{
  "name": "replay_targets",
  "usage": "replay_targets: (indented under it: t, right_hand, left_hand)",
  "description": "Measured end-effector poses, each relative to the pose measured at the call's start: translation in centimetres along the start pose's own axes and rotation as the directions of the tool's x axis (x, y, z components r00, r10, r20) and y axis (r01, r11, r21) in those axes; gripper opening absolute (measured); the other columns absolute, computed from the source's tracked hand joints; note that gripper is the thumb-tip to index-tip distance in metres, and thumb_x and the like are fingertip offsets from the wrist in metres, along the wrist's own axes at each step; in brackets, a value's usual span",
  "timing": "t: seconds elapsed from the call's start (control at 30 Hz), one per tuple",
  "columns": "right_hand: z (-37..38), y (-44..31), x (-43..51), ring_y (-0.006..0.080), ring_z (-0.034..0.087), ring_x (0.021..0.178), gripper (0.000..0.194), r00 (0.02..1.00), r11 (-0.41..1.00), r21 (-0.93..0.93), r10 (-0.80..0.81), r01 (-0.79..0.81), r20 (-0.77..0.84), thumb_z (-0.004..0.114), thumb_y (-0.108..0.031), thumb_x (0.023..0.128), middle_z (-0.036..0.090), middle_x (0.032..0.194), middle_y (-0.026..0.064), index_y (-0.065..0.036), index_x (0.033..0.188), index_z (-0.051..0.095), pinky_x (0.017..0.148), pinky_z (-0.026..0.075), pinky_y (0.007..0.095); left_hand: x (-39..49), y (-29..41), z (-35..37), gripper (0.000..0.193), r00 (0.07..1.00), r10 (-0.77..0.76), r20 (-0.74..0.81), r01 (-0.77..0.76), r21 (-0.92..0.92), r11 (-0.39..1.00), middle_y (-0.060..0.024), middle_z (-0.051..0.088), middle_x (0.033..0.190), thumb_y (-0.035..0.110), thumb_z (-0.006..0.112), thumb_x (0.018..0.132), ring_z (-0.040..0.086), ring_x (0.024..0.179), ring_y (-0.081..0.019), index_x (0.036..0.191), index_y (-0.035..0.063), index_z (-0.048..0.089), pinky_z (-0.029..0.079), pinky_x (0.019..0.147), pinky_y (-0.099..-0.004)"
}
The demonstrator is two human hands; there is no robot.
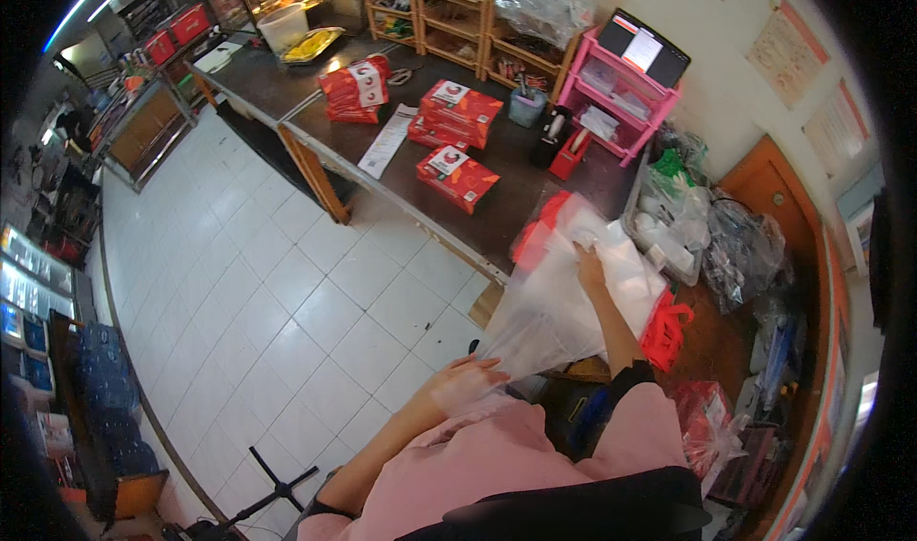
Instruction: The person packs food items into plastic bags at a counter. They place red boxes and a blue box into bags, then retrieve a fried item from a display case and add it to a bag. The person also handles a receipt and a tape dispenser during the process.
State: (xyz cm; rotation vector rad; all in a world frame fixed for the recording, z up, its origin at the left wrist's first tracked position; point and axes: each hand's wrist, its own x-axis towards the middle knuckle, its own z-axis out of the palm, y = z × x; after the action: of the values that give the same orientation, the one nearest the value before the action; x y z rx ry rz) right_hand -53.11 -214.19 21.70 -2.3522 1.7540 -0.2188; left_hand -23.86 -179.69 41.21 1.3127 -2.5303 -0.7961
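A clear plastic bag (526, 326) with a red end is stretched out between my two hands. My left hand (466, 382), close to my body, holds its near end, and film covers part of the fingers. Farther up, my right hand (591, 263) grips the plastic over a pile of white translucent bags (630, 272); its fingertips are partly hidden in the folds. Red plastic handles (666, 330) stick out from the right side of the pile. Beyond the bags, a red printed food box (458, 177) lies on the dark table (390, 204).
More red boxes (458, 111) and a bundle of red packs (354, 88) stand behind, beside a paper receipt (387, 140). A red tape dispenser (570, 153) is near a pink rack (620, 100) bearing a tablet (642, 48). A plastic bin (666, 244) stands at right.
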Motion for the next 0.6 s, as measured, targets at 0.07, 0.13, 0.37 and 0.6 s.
replay_targets:
  t: [0.07,0.13,0.37,0.6]
  right_hand:
    - [1.0,1.3,0.5,0.0508,0.05,0.113,0.062,0.997,0.996,-0.06,-0.064,0.061,-0.052,0.056,-0.006,0.082,0.033,0.137,0.0381,-0.026,0.139,0.041,0.096,0.045,0.0502]
    - [1.7,2.6,1.2,0.0501,0.05,0.114,0.064,0.998,0.997,-0.045,-0.058,0.058,0.002,0.057,-0.008,0.081,0.035,0.135,0.0387,-0.025,0.14,0.04,0.095,0.045,0.0513]
    - [-3.9,-9.9,0.2,0.0427,0.036,0.13,0.075,0.968,0.863,-0.44,0.23,-0.25,-0.099,0.071,-0.023,0.074,0.039,0.139,0.0273,-0.011,0.141,0.038,0.108,0.031,0.0473]
    - [-15.6,-43.1,-18.7,0.0319,0.022,0.141,0.081,-0.094,0.124,0.852,-0.976,0.509,0.198,0.075,-0.04,0.078,0.026,0.151,0.019,-0.004,0.141,0.038,0.115,0.018,0.0402]
  left_hand:
    - [-6.4,0.5,-1.4,0.035,0.939,-0.119,-0.322,-0.001,-0.35,0.937,-0.008,0.057,0.129,0.013,0.053,0.089,0.049,0.123,-0.0226,0.123,0.0089,0.056,0.035,0.107,-0.0382]
    - [-12.2,1.3,-2.9,0.031,0.799,-0.538,-0.268,0.174,-0.755,0.633,-0.0076,0.063,0.12,0.029,0.054,0.091,0.056,0.115,-0.0203,0.114,0.0115,0.066,0.041,0.101,-0.0367]
    - [-25.7,6.6,-6.1,0.024,0.289,-0.836,-0.466,0.541,-0.641,0.544,-0.0071,0.07,0.099,0.029,0.062,0.086,0.067,0.088,-0.0193,0.096,0.0085,0.072,0.052,0.079,-0.031]
    - [-26.9,7.7,-4.2,0.034,0.158,-0.899,-0.408,0.549,-0.721,0.423,-0.0089,0.068,0.087,0.034,0.075,0.076,0.065,0.08,-0.0157,0.095,0.0076,0.066,0.05,0.07,-0.0278]
